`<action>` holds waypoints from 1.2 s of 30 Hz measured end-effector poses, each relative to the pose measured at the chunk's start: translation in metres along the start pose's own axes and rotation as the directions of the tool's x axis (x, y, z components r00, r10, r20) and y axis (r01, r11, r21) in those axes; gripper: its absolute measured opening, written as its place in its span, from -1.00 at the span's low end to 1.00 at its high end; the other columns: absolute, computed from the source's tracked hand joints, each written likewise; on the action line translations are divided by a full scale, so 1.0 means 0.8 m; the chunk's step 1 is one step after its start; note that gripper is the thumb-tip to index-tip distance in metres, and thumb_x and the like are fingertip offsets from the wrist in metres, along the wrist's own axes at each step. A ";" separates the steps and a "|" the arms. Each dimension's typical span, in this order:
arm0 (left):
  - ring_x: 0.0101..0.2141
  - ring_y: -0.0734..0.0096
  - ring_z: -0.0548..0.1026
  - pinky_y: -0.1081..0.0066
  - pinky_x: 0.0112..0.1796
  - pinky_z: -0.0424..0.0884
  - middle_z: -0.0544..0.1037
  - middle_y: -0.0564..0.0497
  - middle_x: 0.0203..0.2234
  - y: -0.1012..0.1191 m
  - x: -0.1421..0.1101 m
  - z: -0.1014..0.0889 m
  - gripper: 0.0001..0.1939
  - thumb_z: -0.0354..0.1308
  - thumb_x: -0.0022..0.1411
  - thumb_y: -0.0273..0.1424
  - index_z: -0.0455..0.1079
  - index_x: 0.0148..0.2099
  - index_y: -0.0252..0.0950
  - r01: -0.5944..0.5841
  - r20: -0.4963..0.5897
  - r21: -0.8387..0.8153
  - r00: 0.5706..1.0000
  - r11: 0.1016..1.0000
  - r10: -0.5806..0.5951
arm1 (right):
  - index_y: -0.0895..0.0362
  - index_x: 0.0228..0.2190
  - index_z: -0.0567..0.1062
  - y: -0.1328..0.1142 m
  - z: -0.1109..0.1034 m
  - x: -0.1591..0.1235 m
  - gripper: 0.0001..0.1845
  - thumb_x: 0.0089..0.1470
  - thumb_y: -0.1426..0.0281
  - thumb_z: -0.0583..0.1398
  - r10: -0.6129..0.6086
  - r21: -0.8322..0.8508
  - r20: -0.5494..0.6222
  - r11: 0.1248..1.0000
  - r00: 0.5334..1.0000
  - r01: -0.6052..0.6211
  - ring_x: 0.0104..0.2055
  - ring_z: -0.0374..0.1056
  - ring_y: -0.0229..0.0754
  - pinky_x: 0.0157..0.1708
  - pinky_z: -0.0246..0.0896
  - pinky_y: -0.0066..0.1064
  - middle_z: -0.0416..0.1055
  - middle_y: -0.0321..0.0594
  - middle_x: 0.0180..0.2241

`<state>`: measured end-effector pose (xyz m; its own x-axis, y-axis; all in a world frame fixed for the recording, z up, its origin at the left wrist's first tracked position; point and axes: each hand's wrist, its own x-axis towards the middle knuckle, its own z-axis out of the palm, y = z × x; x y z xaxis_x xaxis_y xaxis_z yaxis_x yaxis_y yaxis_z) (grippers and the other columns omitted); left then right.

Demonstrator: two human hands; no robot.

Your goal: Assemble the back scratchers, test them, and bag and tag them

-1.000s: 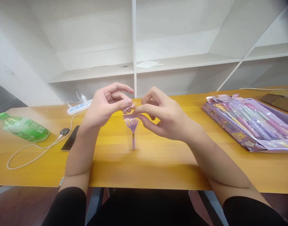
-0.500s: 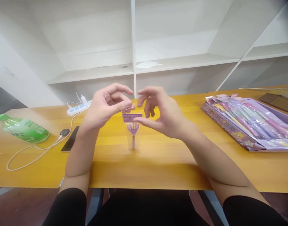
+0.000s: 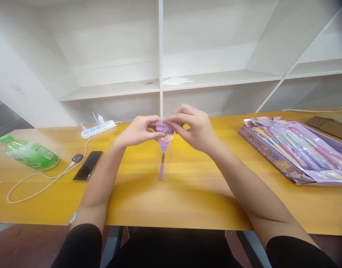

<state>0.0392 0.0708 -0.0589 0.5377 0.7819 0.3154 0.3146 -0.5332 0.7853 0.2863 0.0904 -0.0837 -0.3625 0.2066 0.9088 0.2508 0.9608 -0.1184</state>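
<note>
A clear narrow bag (image 3: 162, 154) with a purple card header hangs upright above the yellow table (image 3: 187, 193); inside it is a purple pen with a hand-shaped top. My left hand (image 3: 139, 131) pinches the left end of the header with its fingers closed. My right hand (image 3: 195, 128) pinches the right end, fingers curled over the top. Both hands meet at the header, and the bag's lower end reaches down close to the tabletop.
An open purple box (image 3: 271, 152) of several bagged pens lies at the right. On the left lie a green bottle (image 3: 29, 152) on its side, a black phone (image 3: 88, 165), a white cable and a power strip (image 3: 98, 128). White shelves stand behind the table.
Both hands moved away from me and closed together on the bag's header. The right hand, loose half a second ago, now pinches it. The bag hangs straighter and longer.
</note>
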 end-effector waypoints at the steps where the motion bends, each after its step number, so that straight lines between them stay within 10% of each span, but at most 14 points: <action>1: -0.20 0.19 0.75 0.29 -0.17 0.70 0.73 -0.09 -0.23 -0.004 0.002 0.000 -0.68 0.51 0.28 -0.20 0.63 -0.03 -0.28 0.011 0.004 0.001 1.000 1.000 -0.011 | 0.01 -0.11 0.73 0.006 0.001 -0.002 -0.83 0.42 0.42 0.30 -0.003 -0.001 0.010 1.000 1.000 0.003 -0.37 0.36 -0.29 -0.39 0.34 -0.39 0.49 -0.23 -0.22; 24: -0.20 0.23 0.71 0.33 -0.14 0.66 0.72 -0.10 -0.27 0.000 -0.002 -0.002 -0.68 0.56 0.22 -0.24 0.63 -0.10 -0.32 -0.085 -0.098 -0.042 0.992 0.996 0.080 | -0.03 0.09 0.69 0.021 -0.014 -0.005 -0.76 0.47 0.31 0.29 -0.175 0.031 0.140 0.984 0.974 0.173 -0.21 0.48 -0.25 -0.34 0.41 -0.40 0.47 -0.13 -0.05; 36: -0.20 0.24 0.71 0.33 -0.15 0.68 0.69 -0.09 -0.24 -0.002 -0.005 -0.005 -0.68 0.56 0.25 -0.22 0.62 -0.09 -0.31 -0.085 -0.145 -0.063 0.987 0.994 0.075 | -0.01 -0.21 0.69 0.020 -0.025 0.000 -0.79 0.48 0.24 0.27 -0.104 0.039 0.087 0.994 0.991 0.101 -0.19 0.56 -0.17 -0.23 0.50 -0.30 0.63 -0.16 -0.03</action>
<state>0.0331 0.0696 -0.0594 0.4403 0.7784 0.4474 0.2177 -0.5760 0.7879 0.3085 0.1019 -0.0774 -0.4636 0.1204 0.8778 0.1776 0.9833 -0.0411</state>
